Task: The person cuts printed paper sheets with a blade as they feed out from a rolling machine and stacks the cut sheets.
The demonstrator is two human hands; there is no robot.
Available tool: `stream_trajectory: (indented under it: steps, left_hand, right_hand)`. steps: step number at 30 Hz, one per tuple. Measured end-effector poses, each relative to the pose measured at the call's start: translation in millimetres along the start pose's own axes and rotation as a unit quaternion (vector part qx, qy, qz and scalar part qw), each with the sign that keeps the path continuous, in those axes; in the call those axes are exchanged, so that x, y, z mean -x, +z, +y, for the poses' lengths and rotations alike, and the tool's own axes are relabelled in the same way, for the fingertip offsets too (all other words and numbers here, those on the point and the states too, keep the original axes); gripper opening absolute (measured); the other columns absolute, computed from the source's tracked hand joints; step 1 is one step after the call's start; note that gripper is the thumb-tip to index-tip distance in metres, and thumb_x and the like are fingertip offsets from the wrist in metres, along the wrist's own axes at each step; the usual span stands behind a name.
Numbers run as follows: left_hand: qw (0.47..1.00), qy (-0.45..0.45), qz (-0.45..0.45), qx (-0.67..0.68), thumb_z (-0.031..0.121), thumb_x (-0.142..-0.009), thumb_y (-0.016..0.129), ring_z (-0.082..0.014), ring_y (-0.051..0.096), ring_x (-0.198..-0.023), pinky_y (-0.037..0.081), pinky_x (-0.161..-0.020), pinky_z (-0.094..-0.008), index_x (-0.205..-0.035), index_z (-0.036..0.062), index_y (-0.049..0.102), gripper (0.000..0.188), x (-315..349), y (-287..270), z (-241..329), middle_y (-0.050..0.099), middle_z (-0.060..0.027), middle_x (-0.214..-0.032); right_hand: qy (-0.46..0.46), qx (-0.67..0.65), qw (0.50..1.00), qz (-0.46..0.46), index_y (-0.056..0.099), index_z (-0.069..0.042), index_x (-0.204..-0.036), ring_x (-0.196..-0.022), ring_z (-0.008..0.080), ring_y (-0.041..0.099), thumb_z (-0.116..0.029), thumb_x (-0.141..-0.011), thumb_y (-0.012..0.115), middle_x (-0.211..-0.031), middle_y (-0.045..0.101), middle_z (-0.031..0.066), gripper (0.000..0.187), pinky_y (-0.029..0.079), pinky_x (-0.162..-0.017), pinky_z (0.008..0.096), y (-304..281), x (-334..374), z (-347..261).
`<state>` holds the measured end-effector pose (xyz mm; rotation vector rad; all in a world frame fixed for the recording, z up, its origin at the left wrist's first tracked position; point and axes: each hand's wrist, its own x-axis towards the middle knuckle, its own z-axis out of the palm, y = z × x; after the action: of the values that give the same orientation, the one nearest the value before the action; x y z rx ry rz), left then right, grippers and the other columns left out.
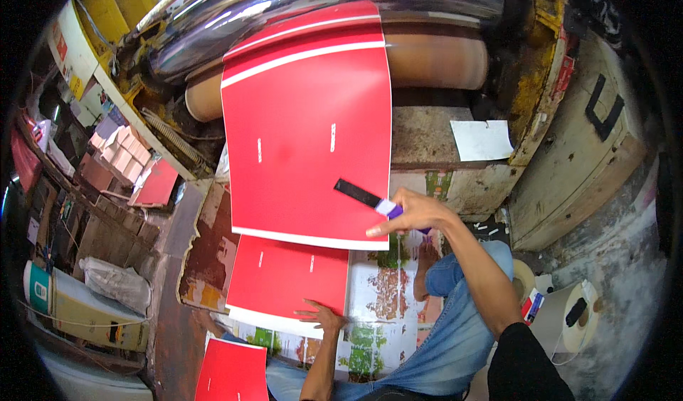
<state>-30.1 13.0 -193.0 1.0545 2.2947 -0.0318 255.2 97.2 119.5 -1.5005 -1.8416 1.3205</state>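
Observation:
A large red sheet with white edges (306, 180) hangs down from the shiny rollers. In my right hand (416, 212) is a knife with a wide black blade (357, 192) and a purple handle, held over the sheet's lower right part. My thumb lies at the sheet's right side, near its bottom border. Below it, a second red sheet (284, 276) lies partly under the first. My left hand (324, 317) rests on this lower sheet near its white bottom edge, fingers spread. Another red sheet (231, 369) is at the bottom left, by my leg.
Polished metal rollers (341, 6) and a brown roll (437, 63) span the top. A beige metal cabinet (569, 152) stands at right, with white rolls (569, 323) below it. Printed sheeting (380, 287) lies under my legs. At left are stacked pink pieces (124, 152).

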Motion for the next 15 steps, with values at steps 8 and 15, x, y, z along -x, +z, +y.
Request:
stream_trajectory:
  steps: [8, 15]
  left_hand:
    - [0.358, 0.277, -0.471, 0.757, 0.015, -0.088, 0.068, -0.0305, 0.049, -0.124, 0.045, -0.102, -0.0468, -0.136, -0.0026, 0.034, 0.062, 107.0, -138.1, 96.9, 0.046, -0.0191, -0.135]
    - [0.540, 0.256, -0.364, 0.714, 0.005, -0.092, 0.060, -0.0251, 0.064, -0.102, 0.062, -0.080, -0.0417, -0.131, -0.0008, 0.036, 0.046, 132.1, -154.8, 95.8, 0.054, -0.0158, -0.120]
  right_hand:
    - [0.000, -0.018, 0.976, -0.218, 0.068, -0.006, -0.070, -0.047, 0.0049, 0.052, -0.035, -0.076, 0.080, -0.059, 0.061, 0.0002, 0.033, 0.039, -0.041, 0.0220, -11.7, 17.1, -10.5]
    - [0.029, -0.032, 0.975, -0.219, 0.068, 0.000, -0.105, -0.050, 0.0050, 0.057, -0.028, -0.084, 0.074, -0.069, 0.069, 0.0064, 0.035, 0.041, -0.040, 0.0181, -68.6, 37.3, -20.0]
